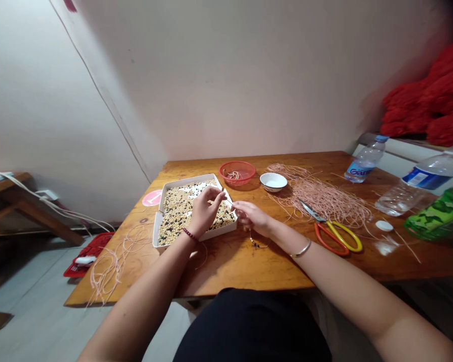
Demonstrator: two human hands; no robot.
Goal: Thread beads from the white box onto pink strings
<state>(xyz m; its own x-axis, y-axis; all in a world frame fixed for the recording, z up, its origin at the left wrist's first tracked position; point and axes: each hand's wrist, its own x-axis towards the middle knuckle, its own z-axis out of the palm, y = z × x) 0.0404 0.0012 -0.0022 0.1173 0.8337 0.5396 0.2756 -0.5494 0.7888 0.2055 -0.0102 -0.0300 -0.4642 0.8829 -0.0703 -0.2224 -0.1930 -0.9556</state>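
Over the right side of a white tray of beads (pixel 173 203), my left hand (pixel 206 210) is closed in a pinch. A thin dark strand runs from its fingertips to my right hand (pixel 252 217), which is also pinched, just past the tray's edge. Below my right hand dangles a beaded cord (pixel 254 244) with a few dark and pale beads near the table. The small beads in the tray are mostly cream, mixed with black ones. What lies exactly between my fingertips is too small to make out.
Behind stand a red plastic basket (pixel 237 172) with cord pieces and a white bowl (pixel 274 181). A pink cord heap (pixel 324 196) and open scissors (pixel 334 234) lie rightward, near plastic bottles (pixel 366 160). Loose cords (pixel 111 266) hang over the left table edge.
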